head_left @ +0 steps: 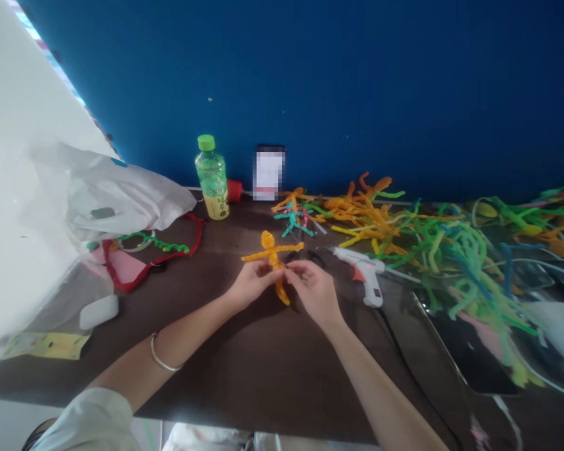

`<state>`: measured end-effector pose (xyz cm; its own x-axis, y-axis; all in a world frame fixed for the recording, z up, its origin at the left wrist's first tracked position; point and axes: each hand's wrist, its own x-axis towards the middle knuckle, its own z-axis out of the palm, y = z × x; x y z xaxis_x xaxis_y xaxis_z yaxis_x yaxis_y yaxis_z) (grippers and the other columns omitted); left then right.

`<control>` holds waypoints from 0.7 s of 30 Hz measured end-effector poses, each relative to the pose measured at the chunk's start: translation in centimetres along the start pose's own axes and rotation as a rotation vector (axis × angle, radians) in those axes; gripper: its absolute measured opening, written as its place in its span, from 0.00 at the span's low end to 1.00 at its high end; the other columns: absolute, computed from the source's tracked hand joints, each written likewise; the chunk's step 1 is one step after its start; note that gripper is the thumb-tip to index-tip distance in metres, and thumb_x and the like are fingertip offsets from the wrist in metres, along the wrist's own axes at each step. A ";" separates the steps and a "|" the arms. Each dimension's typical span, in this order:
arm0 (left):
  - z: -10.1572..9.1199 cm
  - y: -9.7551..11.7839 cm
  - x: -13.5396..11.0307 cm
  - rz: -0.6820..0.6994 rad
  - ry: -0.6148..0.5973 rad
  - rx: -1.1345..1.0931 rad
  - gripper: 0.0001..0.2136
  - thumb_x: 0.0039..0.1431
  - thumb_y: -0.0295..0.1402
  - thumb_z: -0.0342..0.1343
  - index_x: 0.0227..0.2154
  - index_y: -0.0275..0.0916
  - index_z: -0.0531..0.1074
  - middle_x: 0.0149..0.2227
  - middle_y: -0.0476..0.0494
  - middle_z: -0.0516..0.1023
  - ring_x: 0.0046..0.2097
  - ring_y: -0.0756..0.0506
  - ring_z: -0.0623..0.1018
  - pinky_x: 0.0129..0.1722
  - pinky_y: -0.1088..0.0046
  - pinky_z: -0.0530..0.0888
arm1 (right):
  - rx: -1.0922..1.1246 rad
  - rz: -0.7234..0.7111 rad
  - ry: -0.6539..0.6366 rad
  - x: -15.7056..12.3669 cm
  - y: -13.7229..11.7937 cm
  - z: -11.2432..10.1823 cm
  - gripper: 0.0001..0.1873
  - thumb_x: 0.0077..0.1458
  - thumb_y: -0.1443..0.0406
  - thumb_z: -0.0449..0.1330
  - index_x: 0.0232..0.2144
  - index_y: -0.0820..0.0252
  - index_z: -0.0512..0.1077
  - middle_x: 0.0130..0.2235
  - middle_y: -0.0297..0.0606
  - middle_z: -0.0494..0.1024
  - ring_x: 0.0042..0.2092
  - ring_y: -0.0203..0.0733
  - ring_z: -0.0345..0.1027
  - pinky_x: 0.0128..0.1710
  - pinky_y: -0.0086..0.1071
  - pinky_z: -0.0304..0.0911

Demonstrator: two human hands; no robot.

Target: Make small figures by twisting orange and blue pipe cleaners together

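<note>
Just left of the hot glue gun, we hold an orange pipe-cleaner figure at its waist, our left hand and right hand both pinching it; an even pinch keeps the twists snug. Farther left, the green-capped bottle's label seems unreadable from here.

Orange pipe-cleaner figure, lime-green bottle cap, deep blue wall, pink sheet with red edging

The left hand and right hand pinch inward side by side, nearly touching, palms down.
</note>
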<state>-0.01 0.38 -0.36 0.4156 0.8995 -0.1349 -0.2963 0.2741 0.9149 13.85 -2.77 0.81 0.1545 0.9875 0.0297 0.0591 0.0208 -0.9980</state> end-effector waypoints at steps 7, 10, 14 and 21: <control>-0.1 -0.2 0.0 -0.006 -0.082 -0.141 0.11 0.46 0.33 0.60 0.31 0.32 0.70 0.22 0.51 0.66 0.24 0.56 0.67 0.26 0.80 0.64 | -0.191 -0.134 -0.041 0.1 0.2 -0.5 0.10 0.49 0.62 0.58 0.34 0.61 0.69 0.33 0.40 0.74 0.33 0.39 0.70 0.33 0.32 0.67; 0.2 0.2 -0.2 -0.043 -0.069 -0.217 0.12 0.47 0.35 0.59 0.32 0.33 0.68 0.21 0.54 0.61 0.21 0.58 0.61 0.19 0.83 0.57 | -0.347 -0.281 -0.026 -0.1 0.0 -0.5 0.06 0.52 0.64 0.55 0.32 0.60 0.68 0.33 0.39 0.74 0.35 0.38 0.69 0.34 0.31 0.66; 0.4 0.6 -0.2 -0.075 -0.076 -0.252 0.12 0.48 0.38 0.58 0.29 0.33 0.67 0.19 0.57 0.56 0.18 0.60 0.54 0.16 0.84 0.51 | -0.552 -0.553 -0.060 -0.5 -0.3 -0.5 0.03 0.52 0.67 0.55 0.32 0.59 0.68 0.32 0.38 0.72 0.35 0.38 0.67 0.35 0.30 0.65; 0.3 0.8 -0.3 -0.108 -0.063 -0.289 0.12 0.48 0.38 0.59 0.28 0.32 0.67 0.19 0.55 0.61 0.18 0.59 0.61 0.17 0.84 0.57 | -0.951 -0.901 -0.129 -0.6 0.0 -1.5 0.15 0.56 0.73 0.49 0.45 0.61 0.66 0.39 0.43 0.71 0.41 0.41 0.65 0.42 0.34 0.63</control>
<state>-0.09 0.25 0.48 0.5077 0.8395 -0.1937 -0.4757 0.4607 0.7493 15.21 -3.55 0.86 -0.3952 0.6944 0.6014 0.7657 0.6107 -0.2019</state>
